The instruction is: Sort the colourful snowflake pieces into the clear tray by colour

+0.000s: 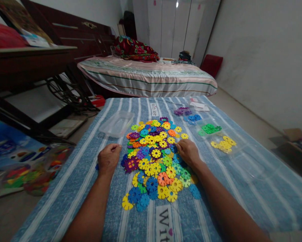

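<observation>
A heap of plastic snowflake building discs (156, 153) in yellow, blue, orange, green and purple lies on the striped cloth between my hands. My left hand (109, 158) rests closed on the cloth to the left of the heap. A bit of blue shows at its outer edge; whether it is held or lies beside the hand I cannot tell. At the heap's right edge, my right hand (187, 151) has its fingers curled down onto the discs, and what is between the fingertips is hidden. A purple square piece (131, 164) lies at the heap's left side.
Beyond my left hand stands a clear plastic tub (118, 123). Along the right run clear containers with purple discs (183, 111), blue discs (194, 117), green discs (210, 128) and yellow discs (224, 144). A bed (151, 75) stands past the table's far edge.
</observation>
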{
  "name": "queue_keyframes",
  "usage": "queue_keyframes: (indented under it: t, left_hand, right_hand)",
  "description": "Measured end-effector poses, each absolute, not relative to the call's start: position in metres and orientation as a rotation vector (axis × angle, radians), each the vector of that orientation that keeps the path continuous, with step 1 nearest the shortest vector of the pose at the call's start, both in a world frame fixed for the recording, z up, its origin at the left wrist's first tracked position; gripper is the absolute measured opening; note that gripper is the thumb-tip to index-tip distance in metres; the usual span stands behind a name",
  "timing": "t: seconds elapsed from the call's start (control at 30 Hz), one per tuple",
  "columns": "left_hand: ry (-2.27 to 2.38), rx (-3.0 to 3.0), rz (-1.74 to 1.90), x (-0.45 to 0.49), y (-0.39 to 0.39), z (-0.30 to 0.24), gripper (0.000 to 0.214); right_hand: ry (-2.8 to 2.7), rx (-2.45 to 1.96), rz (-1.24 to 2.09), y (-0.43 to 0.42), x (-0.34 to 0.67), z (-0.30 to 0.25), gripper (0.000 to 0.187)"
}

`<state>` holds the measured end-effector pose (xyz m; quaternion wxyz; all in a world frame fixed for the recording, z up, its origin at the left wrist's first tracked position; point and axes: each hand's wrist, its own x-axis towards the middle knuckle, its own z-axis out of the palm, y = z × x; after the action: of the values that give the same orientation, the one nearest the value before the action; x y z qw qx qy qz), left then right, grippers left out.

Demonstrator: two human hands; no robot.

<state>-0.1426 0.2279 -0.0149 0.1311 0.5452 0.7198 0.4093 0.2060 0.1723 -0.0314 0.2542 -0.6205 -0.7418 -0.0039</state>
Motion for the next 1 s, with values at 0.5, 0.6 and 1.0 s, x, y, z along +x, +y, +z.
queue_keyframes:
  t: [0.5, 0.6, 1.0]
  left_hand:
    - [2.066, 1.596, 1.192, -0.141, 0.226, -0.012, 0.023]
    - [2.078, 1.578, 1.186, -0.141, 0.227, -0.014, 0.024]
    - [2.084, 1.613, 1.173, -0.142, 0.226, -0.012, 0.022]
  right_hand:
    - [-1.495, -1.594, -0.537, 0.166, 0.266, -0.006, 0.027]
    - [-1.322, -1.72, -0.733, 0.159, 0.3, 0.004, 0.026]
    - [-1.72, -1.731, -0.113, 0.156, 0.26, -0.007, 0.021]
